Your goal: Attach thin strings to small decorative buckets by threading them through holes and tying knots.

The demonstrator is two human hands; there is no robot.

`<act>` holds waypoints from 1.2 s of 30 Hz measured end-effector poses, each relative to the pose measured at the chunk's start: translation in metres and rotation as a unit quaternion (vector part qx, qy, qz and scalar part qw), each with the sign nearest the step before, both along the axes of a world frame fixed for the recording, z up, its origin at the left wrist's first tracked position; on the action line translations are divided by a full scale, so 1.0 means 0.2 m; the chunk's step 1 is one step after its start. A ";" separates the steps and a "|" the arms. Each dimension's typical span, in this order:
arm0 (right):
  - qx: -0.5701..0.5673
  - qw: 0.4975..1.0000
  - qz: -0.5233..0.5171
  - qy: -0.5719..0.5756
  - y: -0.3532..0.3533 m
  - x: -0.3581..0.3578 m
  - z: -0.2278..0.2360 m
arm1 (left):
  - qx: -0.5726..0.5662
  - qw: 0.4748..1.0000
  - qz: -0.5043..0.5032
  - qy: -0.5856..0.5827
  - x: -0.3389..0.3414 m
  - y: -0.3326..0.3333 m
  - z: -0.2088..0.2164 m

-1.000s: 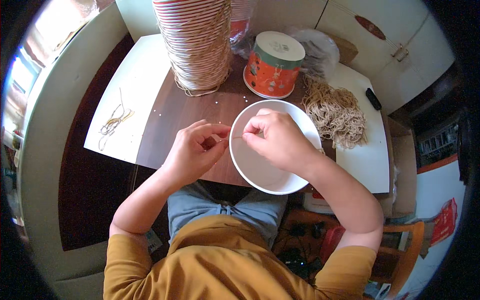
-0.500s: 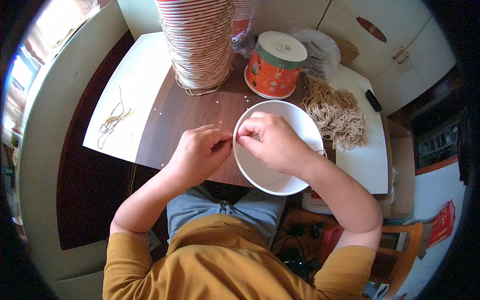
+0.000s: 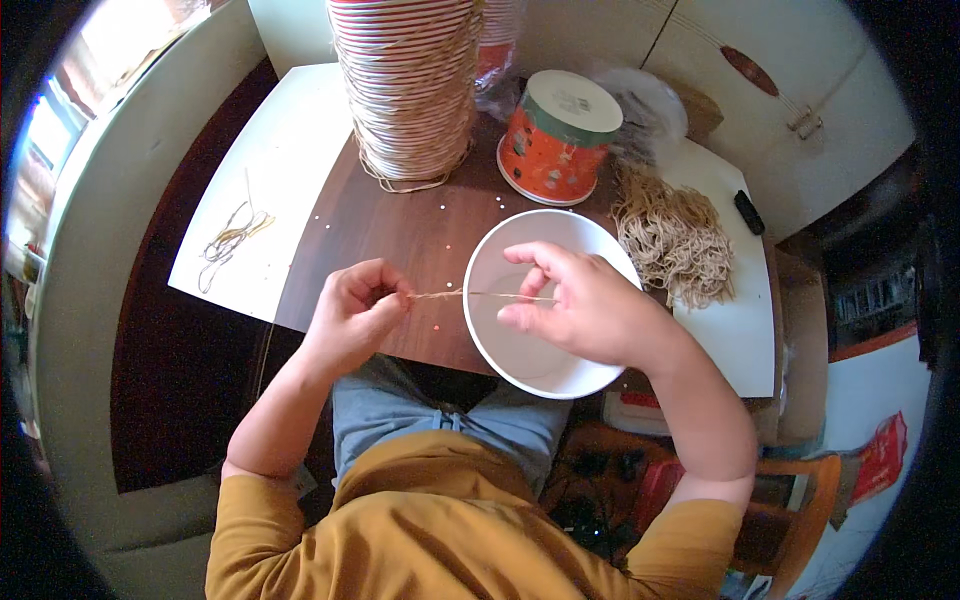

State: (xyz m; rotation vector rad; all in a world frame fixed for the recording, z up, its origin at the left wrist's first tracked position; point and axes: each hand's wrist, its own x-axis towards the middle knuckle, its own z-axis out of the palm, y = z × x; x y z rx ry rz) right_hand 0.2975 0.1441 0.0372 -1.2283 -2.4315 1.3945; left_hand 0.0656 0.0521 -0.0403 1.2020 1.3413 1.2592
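Observation:
A white paper bucket (image 3: 545, 368) stands mouth up at the near edge of the table, before my body. A thin tan cord (image 3: 437, 295) runs taut through the left side of its wall. Outside the bucket, my left hand (image 3: 352, 308) is closed, pinching the twisted end of the cord. Over the mouth, my right hand (image 3: 605, 310) has the inner end of the cord caught in its curled fingers. Its thumb and forefinger stand apart. Where exactly the cord lies in that hand is partly hidden.
A tall stack of cord-draped buckets (image 3: 405, 100) rises at the back. An upturned orange-and-green bucket (image 3: 555, 150) stands beside it. To the right lie a heap of tan cords (image 3: 680, 240) and a small black object (image 3: 748, 213). Loose cords (image 3: 235, 240) rest at the left.
My hands have drawn apart from the bucket's left rim, left hand leftward and right hand rightward. The cord between them now shows, stretched through the wall.

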 end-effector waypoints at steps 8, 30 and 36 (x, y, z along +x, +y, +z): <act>0.291 0.953 0.073 -0.032 -0.25 -0.02 0.00 | -0.042 0.986 -0.158 -0.004 -0.04 -0.15 0.03; 0.324 0.945 0.037 0.034 -0.25 -0.01 -0.08 | 0.062 0.961 -0.117 0.241 0.00 -0.07 -0.18; 0.303 0.951 0.038 0.049 -0.21 0.00 -0.08 | -0.043 0.957 -0.072 0.279 -0.05 -0.14 -0.01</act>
